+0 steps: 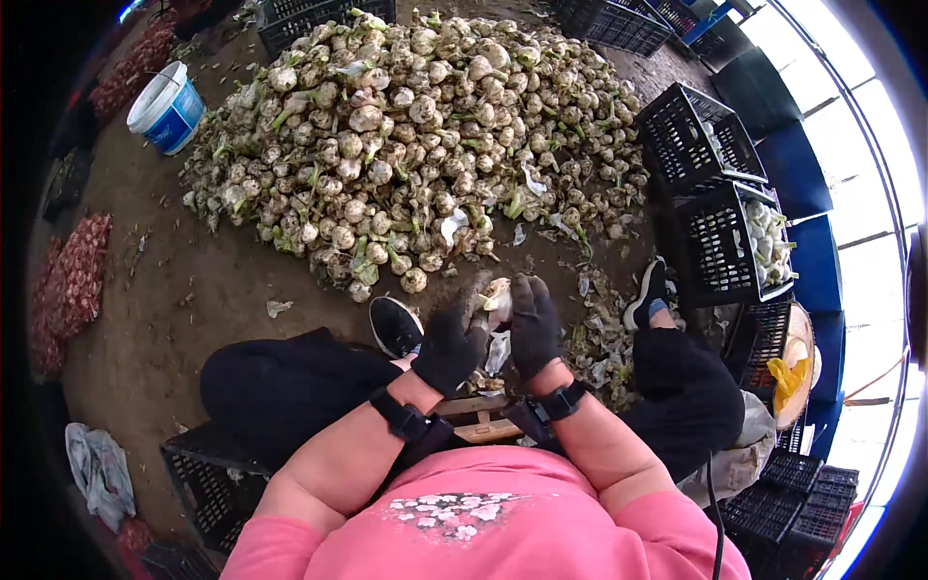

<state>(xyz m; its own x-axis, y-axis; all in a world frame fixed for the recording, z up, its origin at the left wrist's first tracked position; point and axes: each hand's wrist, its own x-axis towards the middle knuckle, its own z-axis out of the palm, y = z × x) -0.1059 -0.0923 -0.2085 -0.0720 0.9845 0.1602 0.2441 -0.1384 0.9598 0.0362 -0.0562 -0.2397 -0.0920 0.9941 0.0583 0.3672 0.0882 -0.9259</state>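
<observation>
The person sits low on the dirt floor (174, 290) with both gloved hands raised in front of the knees, working one garlic bulb (497, 295). The left hand (450, 346) cups the bulb from below and the side, fingers curled against it; the right hand (534, 327) presses on its other side, fingers closed over the skin. The bulb sits between the two palms, just above the lap and near the front edge of the big heap of garlic (416, 145).

The grip looks shallow, so the bulb could slip out and drop among the peelings (592, 338) beside the right leg, where it would be hard to tell from the scraps. Thick dark gloves dull the touch, so too hard a squeeze could bruise or split the cloves. Loose papery skin hanging under the hands may tear unevenly. Whether a blade is held cannot be told; if one is hidden in the right palm, the left fingers lie close to its path. The black crate (720, 242) with cleaned bulbs stands well apart at the right, so a careless toss could miss it.
</observation>
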